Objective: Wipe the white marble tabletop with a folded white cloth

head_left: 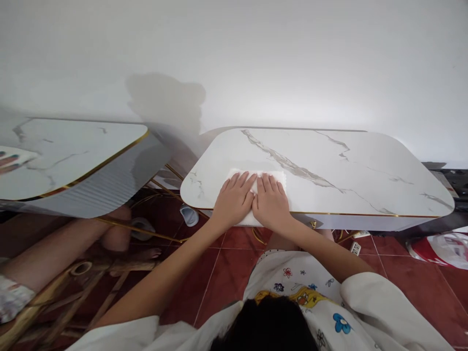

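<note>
Both hands lie flat, side by side, on a white tissue (pixel 281 177) with a finely scalloped edge. The tissue is spread at the front edge of a marble-patterned table (pixel 351 170) with gold trim, and part of it hangs over that edge. My left hand (pixel 236 197) presses down with fingers stretched out and slightly apart. Close by on the right, my right hand (pixel 269 200) rests the same way, and the two thumbs nearly meet. The palms hide the middle of the tissue.
On the left is a second marble-patterned table (pixel 87 156), where another person's hand (pixel 8 162) touches a white sheet. A wooden stool (pixel 73 297), slipper (pixel 189 215), power strip (pixel 355 248) and red-and-white bag (pixel 438 248) are lower down. A white wall (pixel 292 58) stands behind.
</note>
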A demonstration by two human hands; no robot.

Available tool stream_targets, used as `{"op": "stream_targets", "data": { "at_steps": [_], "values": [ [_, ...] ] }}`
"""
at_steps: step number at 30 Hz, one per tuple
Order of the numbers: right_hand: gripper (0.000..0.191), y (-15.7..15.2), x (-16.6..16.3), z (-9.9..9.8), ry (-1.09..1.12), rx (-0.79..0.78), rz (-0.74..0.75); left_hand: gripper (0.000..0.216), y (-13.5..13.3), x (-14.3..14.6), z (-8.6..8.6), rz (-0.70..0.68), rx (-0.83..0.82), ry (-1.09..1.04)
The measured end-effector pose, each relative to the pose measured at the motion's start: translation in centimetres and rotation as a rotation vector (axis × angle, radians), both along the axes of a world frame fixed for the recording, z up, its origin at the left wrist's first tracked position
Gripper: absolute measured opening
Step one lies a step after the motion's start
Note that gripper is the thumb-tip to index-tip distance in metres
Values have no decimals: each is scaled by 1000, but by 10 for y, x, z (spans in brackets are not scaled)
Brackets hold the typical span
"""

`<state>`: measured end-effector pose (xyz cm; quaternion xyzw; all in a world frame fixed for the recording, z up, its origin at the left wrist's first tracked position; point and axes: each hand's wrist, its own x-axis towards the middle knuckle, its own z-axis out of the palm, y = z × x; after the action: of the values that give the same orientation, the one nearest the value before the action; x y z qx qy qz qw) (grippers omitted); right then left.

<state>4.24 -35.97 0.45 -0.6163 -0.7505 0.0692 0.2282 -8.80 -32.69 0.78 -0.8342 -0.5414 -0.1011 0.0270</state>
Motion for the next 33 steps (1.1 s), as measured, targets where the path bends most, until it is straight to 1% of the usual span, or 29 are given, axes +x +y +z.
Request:
{"op": "stream_targets", "data": {
  "at_steps": [3, 6, 8, 11, 15, 21, 25, 28, 33],
  "values": [
    [57, -3, 12, 0, -14, -1, 0, 58, -6, 15, 2, 37, 1, 12],
    [56, 0, 22, 3, -52, -38, -2, 58, -5, 28, 6, 45, -41, 37],
    [56, 7, 27, 5, -86, -53, 13, 58, 1, 33, 10, 38, -78, 47],
    [57, 23, 32, 8, -128, -50, 33, 58, 17, 37, 12, 21, -104, 39],
    [57, 55, 39, 8, -171, -55, 25, 56, 51, 42, 9, -5, -49, -8],
    [56, 121, 55, 7, -183, -21, 7, 53, 116, 56, 7, -88, 0, -100],
    [55, 165, 66, 5, -208, -16, 36, 52, 159, 66, 6, -48, -15, -127],
    [55, 195, 72, 4, -202, 8, 25, 52, 188, 74, 4, -55, -4, -121],
    [54, 234, 81, 1, -202, 22, 0, 51, 225, 83, 4, -77, 3, -101]
  ]
}}
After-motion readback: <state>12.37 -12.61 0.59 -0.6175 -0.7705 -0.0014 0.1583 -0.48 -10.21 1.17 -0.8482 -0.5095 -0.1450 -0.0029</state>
